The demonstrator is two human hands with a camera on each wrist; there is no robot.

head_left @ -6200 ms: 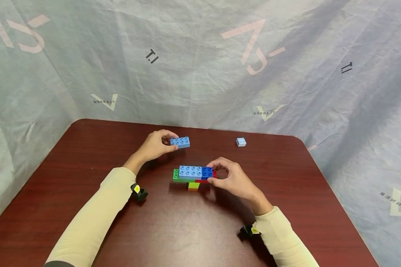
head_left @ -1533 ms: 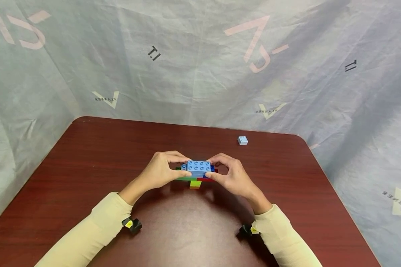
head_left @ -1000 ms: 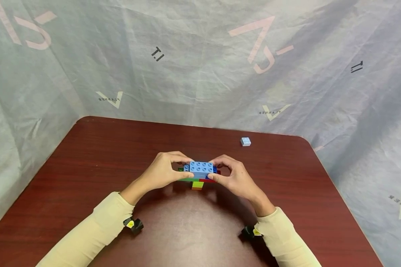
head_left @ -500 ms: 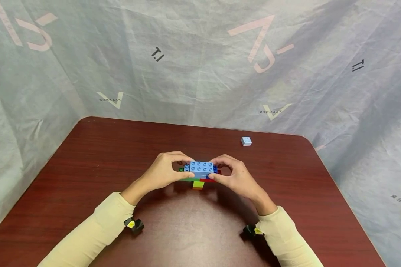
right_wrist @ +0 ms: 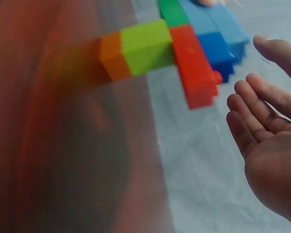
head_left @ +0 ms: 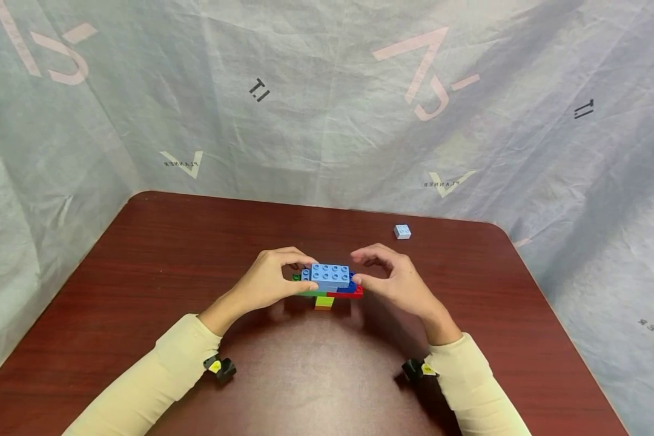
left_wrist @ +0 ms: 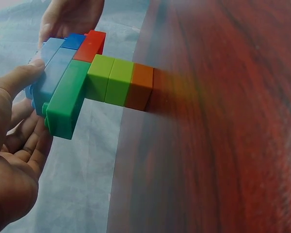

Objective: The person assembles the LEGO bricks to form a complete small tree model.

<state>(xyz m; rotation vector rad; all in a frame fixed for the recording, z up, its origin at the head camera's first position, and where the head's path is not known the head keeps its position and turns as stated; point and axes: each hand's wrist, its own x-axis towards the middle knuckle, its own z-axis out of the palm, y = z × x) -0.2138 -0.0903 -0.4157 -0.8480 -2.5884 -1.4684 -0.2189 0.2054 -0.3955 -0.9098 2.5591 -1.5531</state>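
A stack of toy building bricks stands upright on the table: an orange brick (left_wrist: 140,88) at the bottom, two lime bricks (left_wrist: 109,79) over it, then a green brick (left_wrist: 68,97) and a red brick (right_wrist: 194,68) side by side. Above them sit a dark blue brick (right_wrist: 215,50) and a light blue brick; a second light blue eight-stud brick (head_left: 330,275) tops the stack. My left hand (head_left: 266,277) pinches the top brick's left end between thumb and fingers. My right hand (head_left: 395,280) is just off the right end, fingers spread from the thumb, holding nothing.
A small pale blue four-stud brick (head_left: 402,231) lies near the table's back edge, right of the stack. The dark red wooden table (head_left: 316,375) meets a grey fabric backdrop (head_left: 316,121) behind and at both sides.
The light blue brick in my left hand came from the table's back left onto the stack. In the last half second my right hand let go and drew away to the right.
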